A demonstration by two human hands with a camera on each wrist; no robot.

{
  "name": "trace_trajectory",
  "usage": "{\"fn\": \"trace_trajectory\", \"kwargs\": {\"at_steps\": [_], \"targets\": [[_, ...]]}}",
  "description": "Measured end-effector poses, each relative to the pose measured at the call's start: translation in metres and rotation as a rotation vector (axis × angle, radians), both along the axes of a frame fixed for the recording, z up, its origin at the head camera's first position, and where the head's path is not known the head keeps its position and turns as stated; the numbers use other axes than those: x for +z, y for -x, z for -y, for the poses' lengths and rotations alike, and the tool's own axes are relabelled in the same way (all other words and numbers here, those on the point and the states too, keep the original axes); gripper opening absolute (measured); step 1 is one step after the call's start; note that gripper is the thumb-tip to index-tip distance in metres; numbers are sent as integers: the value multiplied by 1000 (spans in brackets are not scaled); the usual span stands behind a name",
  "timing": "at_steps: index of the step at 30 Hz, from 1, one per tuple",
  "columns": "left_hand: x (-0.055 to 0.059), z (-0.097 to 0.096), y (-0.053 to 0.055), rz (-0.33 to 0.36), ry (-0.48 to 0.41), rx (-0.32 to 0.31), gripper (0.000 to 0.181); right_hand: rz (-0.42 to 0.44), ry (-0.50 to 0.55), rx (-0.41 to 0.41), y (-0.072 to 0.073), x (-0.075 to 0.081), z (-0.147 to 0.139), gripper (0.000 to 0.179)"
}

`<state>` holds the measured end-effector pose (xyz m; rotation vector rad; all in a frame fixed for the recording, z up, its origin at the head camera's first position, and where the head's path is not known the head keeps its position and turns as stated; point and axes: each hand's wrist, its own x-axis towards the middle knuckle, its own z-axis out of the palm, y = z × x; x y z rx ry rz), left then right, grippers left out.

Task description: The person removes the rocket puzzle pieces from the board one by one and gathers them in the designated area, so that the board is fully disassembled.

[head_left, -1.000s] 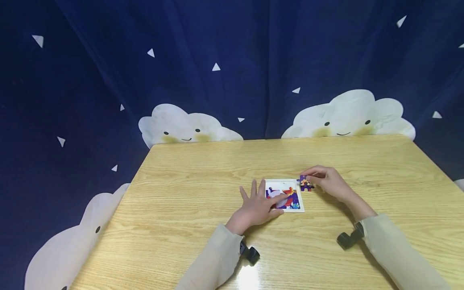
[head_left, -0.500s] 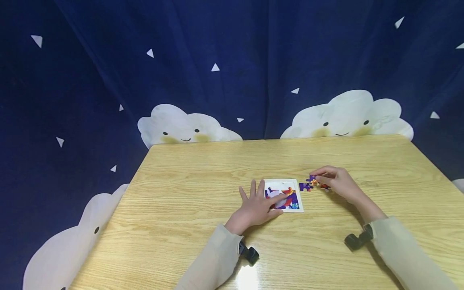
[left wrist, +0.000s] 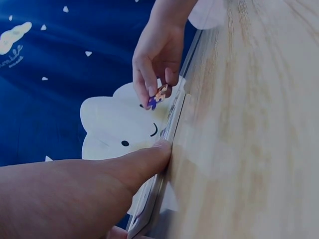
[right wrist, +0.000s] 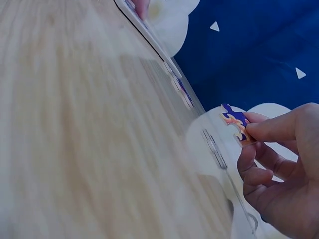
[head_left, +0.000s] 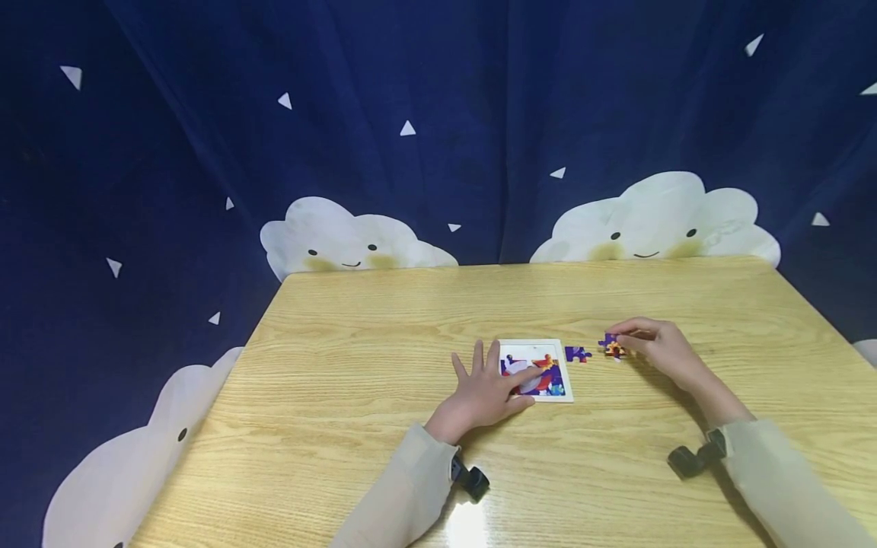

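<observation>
My left hand (head_left: pixel 482 394) lies spread over a small white-bordered jigsaw puzzle (head_left: pixel 567 384), its fingers straight and its thumb along the near edge. Part of the picture is hidden beneath it; the upper strip shows bare white. To the right, my right hand (head_left: pixel 663 352) pinches a purple and orange puzzle piece (right wrist: pixel 237 123) between thumb and fingers, raised above the table. A second puzzle piece (right wrist: pixel 215 149) lies under the held one in the right wrist view. A purple puzzle piece (head_left: pixel 578 354) rests just right of the puzzle's border.
The pale wooden table (head_left: pixel 384 320) extends around the puzzle on all sides. Behind it hangs a dark blue curtain (head_left: pixel 473 114) with white triangles and smiling clouds. A black wrist camera (head_left: pixel 473 481) is strapped at each sleeve cuff.
My right hand has moved right, away from the puzzle, with the pinched piece. The purple piece by the border, overlapped earlier, now shows fully. My left hand has stayed in place.
</observation>
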<state>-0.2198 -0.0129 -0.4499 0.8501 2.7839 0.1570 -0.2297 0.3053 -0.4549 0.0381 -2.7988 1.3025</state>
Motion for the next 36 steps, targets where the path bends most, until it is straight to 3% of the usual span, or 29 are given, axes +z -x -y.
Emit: {"fn": "trace_trajectory", "kwargs": {"at_steps": [36], "targets": [[-1,1,0,-2,-21,-3,52,-24,-117,-64,-11,-4,-47,31]]}}
